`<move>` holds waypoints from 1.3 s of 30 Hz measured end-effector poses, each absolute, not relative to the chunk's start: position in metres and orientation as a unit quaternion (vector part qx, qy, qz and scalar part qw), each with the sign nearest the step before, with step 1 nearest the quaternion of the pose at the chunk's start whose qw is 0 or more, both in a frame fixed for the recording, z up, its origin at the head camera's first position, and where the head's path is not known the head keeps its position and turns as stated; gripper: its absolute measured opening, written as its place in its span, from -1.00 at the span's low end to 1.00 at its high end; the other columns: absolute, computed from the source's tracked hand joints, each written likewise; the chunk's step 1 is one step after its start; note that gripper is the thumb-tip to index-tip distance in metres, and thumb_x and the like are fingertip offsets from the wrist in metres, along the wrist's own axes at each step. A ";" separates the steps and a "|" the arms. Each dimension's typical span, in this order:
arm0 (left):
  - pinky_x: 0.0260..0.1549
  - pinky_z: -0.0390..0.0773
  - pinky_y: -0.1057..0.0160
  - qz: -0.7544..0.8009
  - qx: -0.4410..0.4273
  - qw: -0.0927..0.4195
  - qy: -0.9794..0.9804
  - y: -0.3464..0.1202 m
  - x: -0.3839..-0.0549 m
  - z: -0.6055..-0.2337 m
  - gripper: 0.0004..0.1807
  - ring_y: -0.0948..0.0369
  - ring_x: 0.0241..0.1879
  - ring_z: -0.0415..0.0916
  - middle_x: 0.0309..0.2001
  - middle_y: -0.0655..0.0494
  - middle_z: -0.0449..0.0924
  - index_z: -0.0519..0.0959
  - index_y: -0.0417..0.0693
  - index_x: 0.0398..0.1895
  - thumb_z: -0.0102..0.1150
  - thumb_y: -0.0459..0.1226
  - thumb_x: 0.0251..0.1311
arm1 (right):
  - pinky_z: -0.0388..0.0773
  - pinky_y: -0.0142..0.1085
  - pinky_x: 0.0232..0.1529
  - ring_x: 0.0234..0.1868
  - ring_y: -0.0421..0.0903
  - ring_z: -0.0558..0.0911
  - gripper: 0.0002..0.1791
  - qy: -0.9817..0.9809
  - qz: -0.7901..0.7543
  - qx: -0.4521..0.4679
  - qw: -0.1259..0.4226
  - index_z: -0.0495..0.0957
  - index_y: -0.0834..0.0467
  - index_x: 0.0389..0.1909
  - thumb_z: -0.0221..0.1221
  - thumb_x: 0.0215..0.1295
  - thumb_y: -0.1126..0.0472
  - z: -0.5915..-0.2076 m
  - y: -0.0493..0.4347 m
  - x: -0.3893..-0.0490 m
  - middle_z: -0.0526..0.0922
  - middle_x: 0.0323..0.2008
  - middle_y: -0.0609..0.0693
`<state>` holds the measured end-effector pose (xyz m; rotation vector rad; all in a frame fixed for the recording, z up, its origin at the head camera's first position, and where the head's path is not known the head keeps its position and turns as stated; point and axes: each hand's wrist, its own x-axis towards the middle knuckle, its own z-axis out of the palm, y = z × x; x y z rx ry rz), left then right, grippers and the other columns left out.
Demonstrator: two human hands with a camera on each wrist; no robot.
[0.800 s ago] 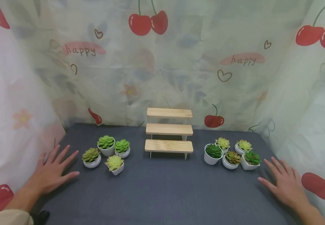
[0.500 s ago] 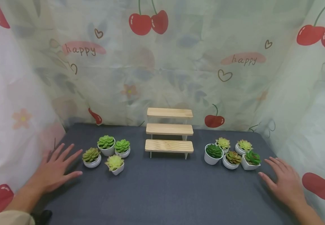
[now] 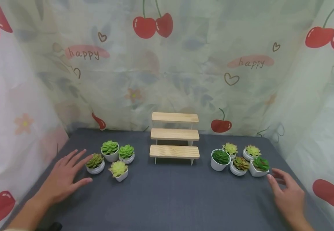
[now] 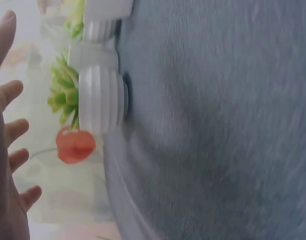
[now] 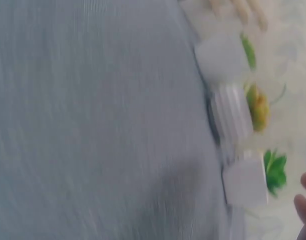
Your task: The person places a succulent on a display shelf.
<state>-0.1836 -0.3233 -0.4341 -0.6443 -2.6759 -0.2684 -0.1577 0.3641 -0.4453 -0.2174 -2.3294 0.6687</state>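
Observation:
My left hand [image 3: 64, 178] hovers with spread fingers at the left, its fingertips beside an olive-green succulent in a ribbed white pot [image 3: 95, 164]. In the left wrist view that ribbed pot [image 4: 100, 100] stands a short way from the fingers. Around it are a bright green succulent [image 3: 110, 148], a smaller green one [image 3: 126, 152] and a pale yellow-green one [image 3: 118, 170]. At the right, my right hand [image 3: 289, 194] has its thumb and bent fingers close to a dark green succulent in a square white pot [image 3: 259, 166]. Both hands hold nothing.
A three-tier stand with wooden shelves [image 3: 174, 151] stands at the back middle of the dark tablecloth [image 3: 167, 199]. Right of it are a dark green succulent [image 3: 220, 158], a reddish one [image 3: 239, 165] and two yellowish ones. Printed curtains [image 3: 184, 80] enclose the back and sides.
My left hand has moved right and forward to the olive-green succulent. The right hand has moved slightly inward, its fingers bending from a spread pose. The pots and stand have stayed put.

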 end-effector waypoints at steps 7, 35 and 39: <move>0.04 0.21 -0.32 -0.150 -0.237 0.196 -0.939 -0.305 -0.177 -0.434 -0.18 -0.19 0.31 0.17 0.36 -0.09 0.29 0.32 0.12 0.42 0.39 0.00 0.05 | 0.30 -0.63 -0.26 -0.29 -0.65 0.37 -0.69 -0.866 0.360 -0.150 0.313 0.58 0.19 0.05 0.22 0.36 0.15 -0.441 0.332 -0.151 0.66 -0.09 0.11; 0.13 0.27 0.34 -0.408 -0.213 0.226 -0.859 -0.195 -0.165 -0.426 -0.43 0.14 0.29 0.27 0.29 0.10 0.39 0.46 0.11 0.28 0.35 -0.27 0.18 | 0.28 -0.01 0.26 0.36 0.18 0.28 -0.33 -0.838 0.533 -0.080 0.080 0.14 0.25 0.42 0.14 0.43 0.08 -0.466 0.268 -0.162 0.28 0.35 0.27; 0.11 0.34 0.35 -0.445 -0.244 0.239 -0.827 -0.178 -0.170 -0.424 -0.41 0.14 0.29 0.28 0.30 0.08 0.37 0.45 -0.02 0.28 0.35 -0.37 0.14 | 0.19 0.05 0.31 0.40 0.21 0.20 -0.27 -0.832 0.548 -0.063 0.066 0.06 0.24 0.46 0.15 0.42 0.10 -0.470 0.264 -0.166 0.18 0.41 0.29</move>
